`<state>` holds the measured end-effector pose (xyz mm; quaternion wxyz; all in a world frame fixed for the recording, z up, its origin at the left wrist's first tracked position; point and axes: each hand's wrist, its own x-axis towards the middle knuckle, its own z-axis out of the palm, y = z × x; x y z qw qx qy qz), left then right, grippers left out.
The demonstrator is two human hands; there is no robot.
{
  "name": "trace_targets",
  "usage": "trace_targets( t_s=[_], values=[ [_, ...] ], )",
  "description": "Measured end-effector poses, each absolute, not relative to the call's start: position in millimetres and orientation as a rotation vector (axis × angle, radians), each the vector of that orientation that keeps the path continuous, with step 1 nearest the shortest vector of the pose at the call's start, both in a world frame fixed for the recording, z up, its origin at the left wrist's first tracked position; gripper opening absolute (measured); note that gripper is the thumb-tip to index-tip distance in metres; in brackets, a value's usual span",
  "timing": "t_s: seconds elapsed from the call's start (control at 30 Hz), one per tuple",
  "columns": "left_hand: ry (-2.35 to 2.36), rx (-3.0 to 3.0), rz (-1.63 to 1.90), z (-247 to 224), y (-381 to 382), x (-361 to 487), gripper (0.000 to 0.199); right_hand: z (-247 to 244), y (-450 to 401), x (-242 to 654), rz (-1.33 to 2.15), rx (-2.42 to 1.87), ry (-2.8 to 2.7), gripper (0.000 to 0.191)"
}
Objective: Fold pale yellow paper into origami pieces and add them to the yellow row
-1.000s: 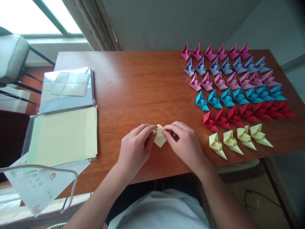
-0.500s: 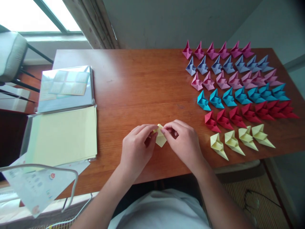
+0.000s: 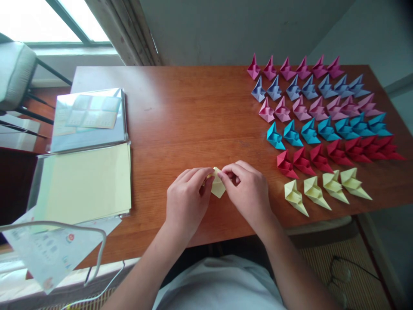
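Note:
A small folded piece of pale yellow paper [image 3: 218,189] is held between my two hands near the table's front edge. My left hand [image 3: 189,193] pinches its left side between thumb and fingers. On the opposite side, my right hand [image 3: 247,185] grips it with thumb and bent index finger. Parts of the paper are hidden behind the fingers. To the right stands a short row of pale yellow origami pieces [image 3: 318,193] with pointed tips, folded from similar paper.
Beyond the yellow row stand rows of red [image 3: 319,158], blue [image 3: 309,131], pink [image 3: 301,108], lavender [image 3: 293,89] and magenta origami pieces [image 3: 286,69]. On the left lie yellow paper sheets [image 3: 85,185] on an open folder [image 3: 92,142], and a white metal bar [image 3: 103,245] curves in front.
Both hands keep hold of the yellow paper, with only a very slight shift of fingers and wrists. Everything else on the table stays put.

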<state>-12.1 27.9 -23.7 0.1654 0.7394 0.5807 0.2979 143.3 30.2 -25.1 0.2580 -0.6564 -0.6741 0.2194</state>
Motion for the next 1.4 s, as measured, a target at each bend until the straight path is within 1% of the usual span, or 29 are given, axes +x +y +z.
trace_targets(
  t_s=[0.33,0.43,0.67,0.8,0.9,1.07,1.23,1.4],
  values=[
    [1.692,2.096,0.833,-23,28,-11,0.009,-29,31,142,0.517,-1.800,-1.844,0.019],
    [1.667,2.074,0.824,-23,29,-13,0.008,-30,30,145,0.557,-1.744,-1.849,0.019],
    [1.501,2.151,0.780,-23,28,-27,0.013,-29,26,168,0.732,-1.436,-2.021,0.003],
    [1.371,2.253,0.733,-24,29,-33,0.010,-31,23,173,0.697,-1.344,-2.102,0.013],
    [1.316,2.314,0.729,-25,31,-34,0.008,-33,21,168,0.645,-1.359,-2.105,0.011],
    [1.269,2.364,0.722,-24,32,-35,0.012,-35,20,161,0.616,-1.391,-2.098,0.012],
    [1.318,2.364,0.681,-21,31,-45,0.008,-34,20,159,0.628,-1.442,-2.050,0.014],
    [1.387,2.315,0.637,-20,31,-51,0.015,-30,20,158,0.669,-1.480,-2.042,0.016]
  ],
)
